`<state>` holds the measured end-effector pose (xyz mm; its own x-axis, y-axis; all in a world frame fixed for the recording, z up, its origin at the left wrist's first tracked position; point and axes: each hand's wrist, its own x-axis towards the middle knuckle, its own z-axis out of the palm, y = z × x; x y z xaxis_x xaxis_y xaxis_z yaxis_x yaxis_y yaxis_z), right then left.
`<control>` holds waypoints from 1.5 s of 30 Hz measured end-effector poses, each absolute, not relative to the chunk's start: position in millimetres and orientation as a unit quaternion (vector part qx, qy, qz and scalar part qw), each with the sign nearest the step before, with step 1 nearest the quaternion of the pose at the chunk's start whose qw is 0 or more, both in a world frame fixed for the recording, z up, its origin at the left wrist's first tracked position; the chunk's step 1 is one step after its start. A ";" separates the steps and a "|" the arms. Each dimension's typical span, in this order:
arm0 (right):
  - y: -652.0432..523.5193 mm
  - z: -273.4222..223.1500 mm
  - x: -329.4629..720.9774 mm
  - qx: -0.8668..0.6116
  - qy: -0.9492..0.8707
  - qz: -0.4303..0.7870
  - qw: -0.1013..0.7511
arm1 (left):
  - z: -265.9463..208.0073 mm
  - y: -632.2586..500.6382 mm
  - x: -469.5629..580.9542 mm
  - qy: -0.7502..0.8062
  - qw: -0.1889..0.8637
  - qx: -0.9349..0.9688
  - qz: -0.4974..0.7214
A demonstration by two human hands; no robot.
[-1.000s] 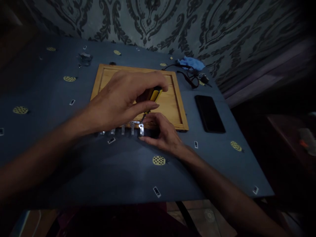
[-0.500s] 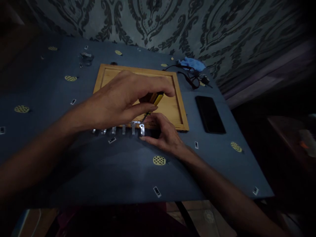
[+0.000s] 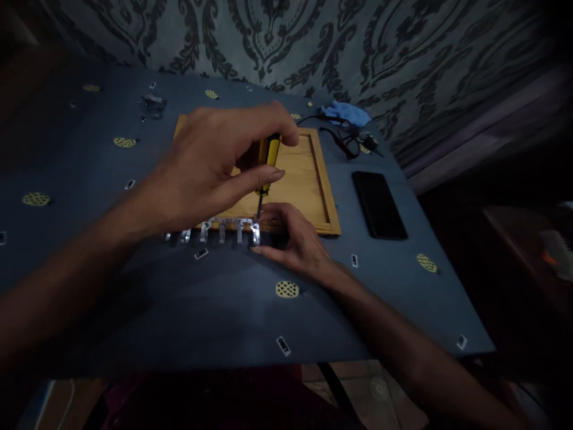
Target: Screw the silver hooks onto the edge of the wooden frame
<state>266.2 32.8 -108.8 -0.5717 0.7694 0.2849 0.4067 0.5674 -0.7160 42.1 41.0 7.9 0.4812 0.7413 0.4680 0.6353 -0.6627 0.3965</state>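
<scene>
My left hand [image 3: 215,158] is closed around a yellow and black screwdriver [image 3: 270,154], held nearly upright with its shaft pointing down. Its tip meets the last metal hook [image 3: 256,235] at the right end of a row of shiny hooks [image 3: 222,232]. These hooks hang along the front edge of a framed wooden board [image 3: 330,206]. Fingers of my right hand [image 3: 299,242] rest on the board's edge while the thumb comes up from below, closed about that same hook. My left hand and forearm hide the board's left part.
A black phone [image 3: 379,205] lies right of the board. Behind it are dark-framed glasses [image 3: 347,143] and a crumpled blue cloth [image 3: 345,112]. A small clear item [image 3: 153,103] sits at the back left of the blue patterned tablecloth [image 3: 215,310]. A patterned wall stands behind.
My left hand has lifted slightly and shifted left, turning the screwdriver from a slant to nearly upright. More of the hooks show. My right hand stays at the hook.
</scene>
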 end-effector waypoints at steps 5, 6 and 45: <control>32.5 -107.3 266.1 -0.349 -0.829 0.317 0.301 | 4.8 43.2 41.0 0.364 0.084 0.871 0.319; 32.5 -107.1 265.9 -0.350 -0.828 0.317 0.301 | 3.2 43.8 41.1 0.360 0.091 0.871 0.322; 34.6 -111.4 268.8 -0.331 -0.857 0.255 0.302 | -13.2 36.6 56.8 0.362 0.058 0.845 0.390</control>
